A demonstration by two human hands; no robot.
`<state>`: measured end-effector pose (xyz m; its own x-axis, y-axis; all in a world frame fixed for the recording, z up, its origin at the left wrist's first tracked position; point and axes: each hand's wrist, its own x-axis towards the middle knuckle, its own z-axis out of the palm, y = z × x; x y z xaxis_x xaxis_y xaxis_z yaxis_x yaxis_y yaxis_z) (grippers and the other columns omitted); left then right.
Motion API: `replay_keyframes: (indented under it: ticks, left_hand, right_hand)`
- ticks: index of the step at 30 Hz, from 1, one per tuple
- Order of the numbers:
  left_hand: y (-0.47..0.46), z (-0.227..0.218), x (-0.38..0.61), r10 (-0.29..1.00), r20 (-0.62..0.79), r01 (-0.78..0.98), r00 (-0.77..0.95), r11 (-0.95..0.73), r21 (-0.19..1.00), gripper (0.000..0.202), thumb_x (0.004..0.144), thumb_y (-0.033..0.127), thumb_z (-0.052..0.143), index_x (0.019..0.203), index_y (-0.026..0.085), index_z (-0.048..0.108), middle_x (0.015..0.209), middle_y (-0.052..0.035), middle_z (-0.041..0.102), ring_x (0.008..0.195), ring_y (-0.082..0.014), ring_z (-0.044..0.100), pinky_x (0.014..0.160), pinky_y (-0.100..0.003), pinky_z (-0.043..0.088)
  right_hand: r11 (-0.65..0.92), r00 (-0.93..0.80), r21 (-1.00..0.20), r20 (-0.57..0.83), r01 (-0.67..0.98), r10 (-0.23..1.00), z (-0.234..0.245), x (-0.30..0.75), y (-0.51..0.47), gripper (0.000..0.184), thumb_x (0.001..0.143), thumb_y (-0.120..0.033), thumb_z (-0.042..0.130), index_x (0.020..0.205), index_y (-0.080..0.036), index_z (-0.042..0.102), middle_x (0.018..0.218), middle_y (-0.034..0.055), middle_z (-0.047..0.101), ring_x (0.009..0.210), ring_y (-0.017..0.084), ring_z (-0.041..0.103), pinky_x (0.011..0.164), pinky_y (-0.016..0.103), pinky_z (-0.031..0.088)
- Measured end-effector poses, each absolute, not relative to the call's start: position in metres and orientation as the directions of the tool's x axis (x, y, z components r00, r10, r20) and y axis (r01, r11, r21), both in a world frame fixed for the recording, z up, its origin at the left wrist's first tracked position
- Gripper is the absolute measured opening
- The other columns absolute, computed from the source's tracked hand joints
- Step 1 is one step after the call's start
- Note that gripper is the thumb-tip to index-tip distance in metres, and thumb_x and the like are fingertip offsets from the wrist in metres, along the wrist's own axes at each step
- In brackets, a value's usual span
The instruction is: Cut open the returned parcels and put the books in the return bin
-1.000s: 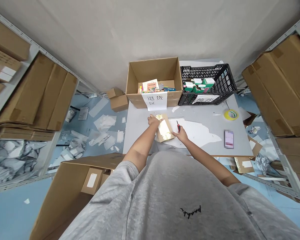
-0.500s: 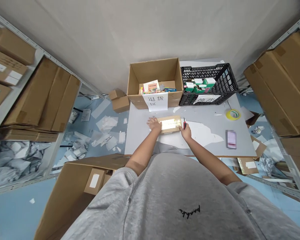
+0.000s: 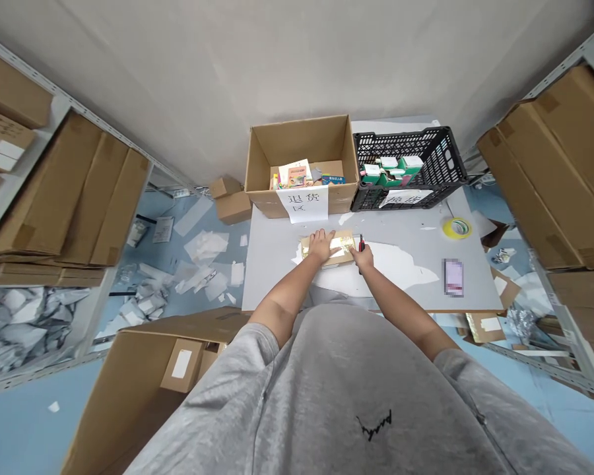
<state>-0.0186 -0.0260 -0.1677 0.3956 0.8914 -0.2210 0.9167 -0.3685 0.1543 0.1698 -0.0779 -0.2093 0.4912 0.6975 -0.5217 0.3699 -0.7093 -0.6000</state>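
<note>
Person's in a heather-grey tee (image 3: 327, 396), pretty loose fit, with a little black script logo (image 3: 374, 425) on the chest. The short sleeves (image 3: 260, 346) stop high up, so the forearms (image 3: 290, 290), left hand (image 3: 321, 245) and right hand (image 3: 362, 258) are all bare.

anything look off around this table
White scraps litter the blue floor left of the table, looking messy. A torn white sheet lies on the table too, near the right hand and its red cutter.
</note>
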Motion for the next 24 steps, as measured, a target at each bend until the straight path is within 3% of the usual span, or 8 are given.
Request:
replay_keyframes:
  ticks: [7,12,17,20,22,24]
  left_hand:
    - [-0.016,-0.175,-0.019,0.83,-0.221,0.858,0.513,-0.507,0.086,0.07,0.106,0.059,0.038,0.16,0.015,0.039,0.144,-0.0233,0.054,0.131,-0.0354,0.05,0.11,-0.046,0.04]
    - [-0.004,-0.176,-0.018,0.77,-0.293,0.82,0.567,-0.559,0.12,0.072,0.108,0.056,0.036,0.16,0.006,0.038,0.142,-0.028,0.056,0.127,-0.0362,0.057,0.104,-0.045,0.048]
    - [-0.012,-0.185,-0.005,0.717,-0.147,0.732,0.681,-0.671,0.115,0.065,0.106,0.038,0.043,0.163,0.008,0.033,0.164,-0.0246,0.036,0.15,-0.0362,0.037,0.122,-0.048,0.029]
    - [-0.016,-0.19,0.006,0.734,-0.117,0.743,0.669,-0.661,0.103,0.069,0.106,0.045,0.044,0.165,0.012,0.029,0.166,-0.0229,0.035,0.148,-0.0374,0.039,0.119,-0.05,0.031]
    - [-0.016,-0.191,0.011,0.752,-0.129,0.763,0.646,-0.637,0.105,0.07,0.107,0.05,0.042,0.166,0.015,0.028,0.16,-0.0229,0.042,0.141,-0.0363,0.046,0.115,-0.049,0.036]
    - [-0.014,-0.19,0.014,0.76,-0.147,0.774,0.633,-0.623,0.111,0.069,0.107,0.05,0.041,0.166,0.016,0.029,0.153,-0.0228,0.05,0.133,-0.0348,0.052,0.111,-0.047,0.039]
  right_hand:
    - [-0.703,0.486,-0.6,-0.517,0.381,0.704,-0.215,0.172,-0.076,0.048,0.086,-0.05,0.076,0.121,-0.021,0.06,0.109,0.0075,0.073,0.096,0.024,0.071,0.077,0.032,0.058]
    - [-0.702,0.488,-0.586,-0.51,0.405,0.708,-0.213,0.17,-0.073,0.047,0.086,-0.049,0.076,0.12,-0.02,0.06,0.11,0.009,0.073,0.1,0.026,0.071,0.08,0.033,0.058]
    - [-0.691,0.497,-0.569,-0.485,0.445,0.719,-0.203,0.17,-0.072,0.045,0.086,-0.046,0.078,0.118,-0.02,0.06,0.11,0.0104,0.073,0.104,0.027,0.071,0.085,0.035,0.058]
    - [-0.684,0.537,-0.627,-0.456,0.373,0.71,-0.193,0.169,-0.079,0.037,0.092,-0.043,0.072,0.117,-0.02,0.058,0.102,0.0091,0.073,0.088,0.024,0.074,0.075,0.032,0.06]
    - [-0.679,0.549,-0.695,-0.48,0.237,0.684,-0.185,0.166,-0.087,0.026,0.103,-0.041,0.056,0.118,-0.02,0.056,0.09,0.0061,0.072,0.069,0.02,0.072,0.064,0.029,0.059]
    - [-0.673,0.5,-0.736,-0.556,0.073,0.663,-0.177,0.158,-0.096,0.028,0.109,-0.041,0.04,0.12,-0.019,0.054,0.075,0.0027,0.069,0.056,0.019,0.07,0.056,0.028,0.058]
